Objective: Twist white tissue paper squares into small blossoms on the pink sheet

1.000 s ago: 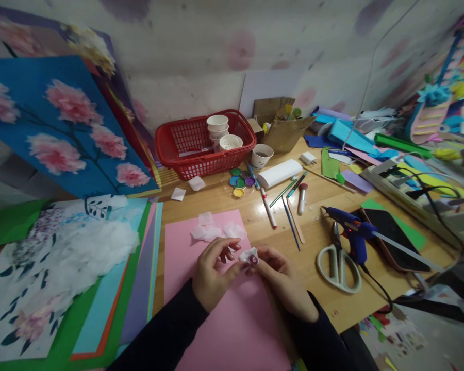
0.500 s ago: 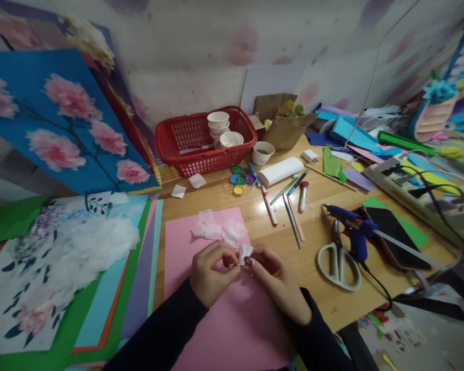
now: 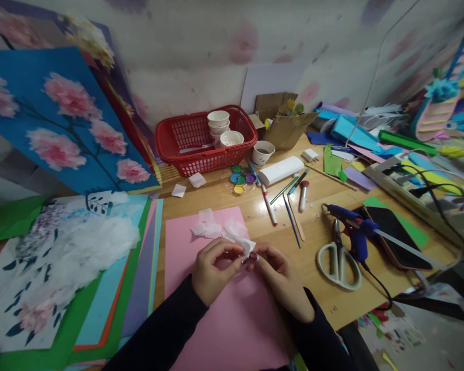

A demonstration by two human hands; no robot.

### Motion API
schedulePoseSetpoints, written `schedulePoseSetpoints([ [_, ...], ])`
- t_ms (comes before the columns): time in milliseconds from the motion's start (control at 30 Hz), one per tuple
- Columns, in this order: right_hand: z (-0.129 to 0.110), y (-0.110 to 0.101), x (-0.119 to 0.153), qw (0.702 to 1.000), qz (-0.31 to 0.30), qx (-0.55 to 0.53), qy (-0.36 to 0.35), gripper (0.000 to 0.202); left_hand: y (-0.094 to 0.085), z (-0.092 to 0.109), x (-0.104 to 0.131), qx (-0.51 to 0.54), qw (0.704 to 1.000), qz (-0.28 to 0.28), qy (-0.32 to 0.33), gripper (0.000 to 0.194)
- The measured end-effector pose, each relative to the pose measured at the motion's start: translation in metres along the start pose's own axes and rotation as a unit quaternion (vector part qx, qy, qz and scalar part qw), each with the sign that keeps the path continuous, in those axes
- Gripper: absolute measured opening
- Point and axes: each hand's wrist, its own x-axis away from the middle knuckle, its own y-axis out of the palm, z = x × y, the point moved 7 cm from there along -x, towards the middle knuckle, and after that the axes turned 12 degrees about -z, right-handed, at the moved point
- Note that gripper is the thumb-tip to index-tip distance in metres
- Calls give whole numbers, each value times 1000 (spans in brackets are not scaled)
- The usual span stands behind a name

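Above a pink sheet of paper (image 3: pixel 212 330), my two hands meet over a small folded piece of white tissue paper (image 3: pixel 248 246). My left hand (image 3: pixel 215 269) pinches its lower left side between thumb and fingertips. From the right, my right hand (image 3: pixel 282 275) has thumb and fingers closed at the other side of the tissue, with dark shiny nails or a small trinket showing there; I cannot tell which. Just beyond the fingers, several pale pink tissue pieces (image 3: pixel 206 226) lie loose on the pink sheet.
A red basket (image 3: pixel 193 167) with paper cups stands at the back, near paint pots (image 3: pixel 238 190), a marker (image 3: pixel 269 205) and brushes. Scissors (image 3: pixel 338 265), a blue glue gun (image 3: pixel 353 232) and a phone (image 3: pixel 396 237) lie right. Left are stacked coloured papers (image 3: pixel 139 304) and a blue flower picture (image 3: pixel 77 170).
The white tissue between my fingers has turned and now looks flatter and more pointed. Both hands have shifted slightly to the right and remain close together.
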Motion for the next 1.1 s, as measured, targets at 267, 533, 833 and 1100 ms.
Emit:
schedulePoseSetpoints([
  [267, 7, -2, 1, 996, -1, -83, 21, 19, -4, -14, 1, 76, 995, 30, -54, 8],
  [533, 3, 8, 0, 993, -38, -110, 1, 32, 0, -13, 5, 58, 995, 35, -68, 9],
  [833, 9, 5, -1, 992, -18, -120, 28, 31, -1, -22, 1, 155, 984, 30, -78, 18],
  [1100, 17, -4, -1, 988, 18, -150, 27, 3, 0, -17, -1, 161, 984, 4, -75, 21],
])
